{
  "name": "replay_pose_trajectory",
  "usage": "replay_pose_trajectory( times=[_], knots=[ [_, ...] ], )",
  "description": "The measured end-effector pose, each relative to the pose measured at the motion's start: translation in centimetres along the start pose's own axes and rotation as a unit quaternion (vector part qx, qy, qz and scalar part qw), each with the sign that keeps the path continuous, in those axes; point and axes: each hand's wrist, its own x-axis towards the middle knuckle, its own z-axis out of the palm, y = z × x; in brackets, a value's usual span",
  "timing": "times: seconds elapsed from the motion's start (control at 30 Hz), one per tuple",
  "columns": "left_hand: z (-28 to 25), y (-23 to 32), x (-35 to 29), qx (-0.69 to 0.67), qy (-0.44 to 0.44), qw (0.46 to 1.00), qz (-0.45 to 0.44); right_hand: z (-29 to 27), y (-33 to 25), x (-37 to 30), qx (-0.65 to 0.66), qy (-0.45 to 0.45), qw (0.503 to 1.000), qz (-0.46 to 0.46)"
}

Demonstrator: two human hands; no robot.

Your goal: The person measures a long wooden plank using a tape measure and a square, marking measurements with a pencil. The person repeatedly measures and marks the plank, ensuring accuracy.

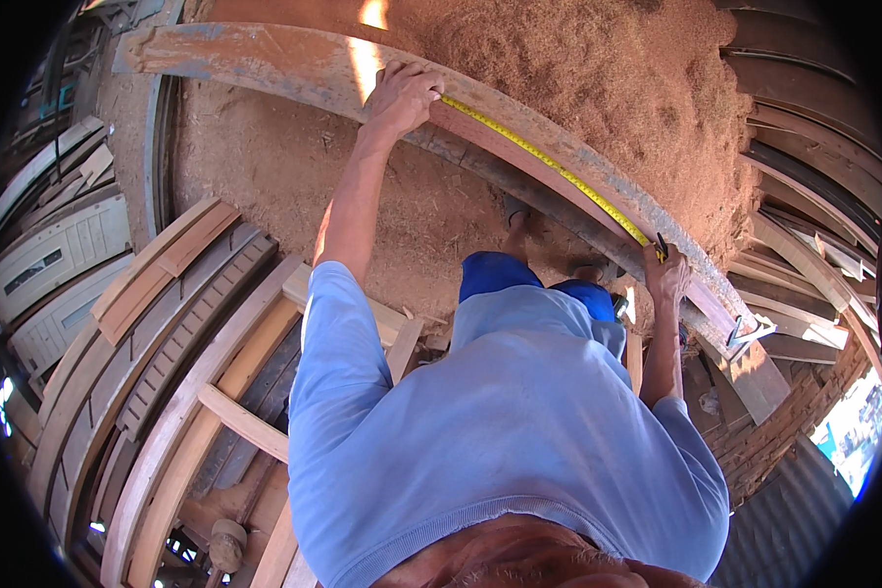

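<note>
Head view shows my left hand [402, 96] pressing the tape [549, 165] end down on the plank [480, 132], fingers closed over it, while my right hand [664, 276] pinches the tape against the same plank by the dark case [661, 245]. Between my grips the yellow tape lies flat along the plank's near edge, its long axis running from my left hand down and rightward to my right, same line as the plank. I judge the left end could creep if my fingers ease, since only pressure holds it there. A slack or bowed tape would also read long. Beyond my right hand the plank's end juts over scrap boards [784, 323]; leaning harder could rock it. Sawdust [598, 69] beyond the plank could drift under the tape.
</note>
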Motion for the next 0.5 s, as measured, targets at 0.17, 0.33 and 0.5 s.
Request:
replay_pose_trajectory(
  times=[0.17, 0.33, 0.5],
  knots=[
    [-0.6, 0.5, 0.2, 0.005, -0.030, 0.999, -0.014, 0.2, 0.0, -0.2, 0.000, 0.011, 1.000, 0.011],
    [-0.4, 0.1, 0.1, -0.019, -0.058, 0.997, -0.055, 0.4, 0.1, -0.2, 0.005, 0.028, 1.000, -0.001],
    [-2.1, 1.7, 1.3, -0.003, -0.125, 0.987, -0.105, 0.8, 0.4, -1.1, 0.013, 0.075, 0.997, -0.020]
  ],
)
